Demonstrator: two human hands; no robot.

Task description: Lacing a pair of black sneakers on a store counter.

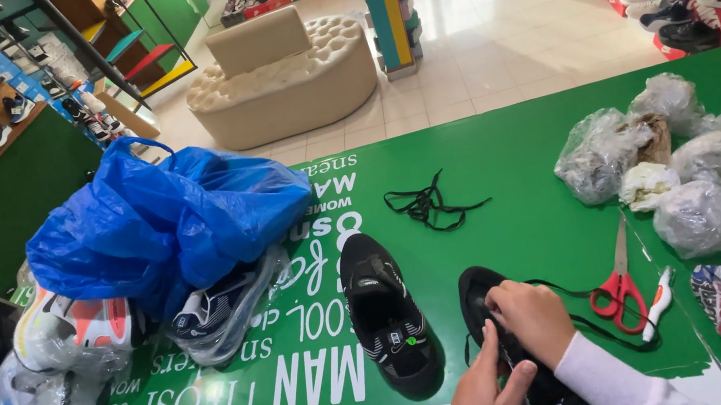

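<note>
Both hands worked a black shoe (516,353) at the counter's near edge, the right hand (531,319) pinching its lace (588,316) and the left hand (482,400) bracing beneath; lacing seemed underway, and threading the next eyelet would need a steady pinch.

A green bench (520,154) with white lettering is seen. On it, a blue plastic bag (156,219) is heaped over sneakers wrapped in clear plastic (53,365). A loose black lace (425,203) lies near the middle. Red-handled scissors (620,285) are placed beside a white cutter (660,303). Clear bags stuffed with crumpled paper (699,162) are piled at the far side. A beige tufted sofa (279,78) stands on the tiled floor (496,20) beyond.
</note>
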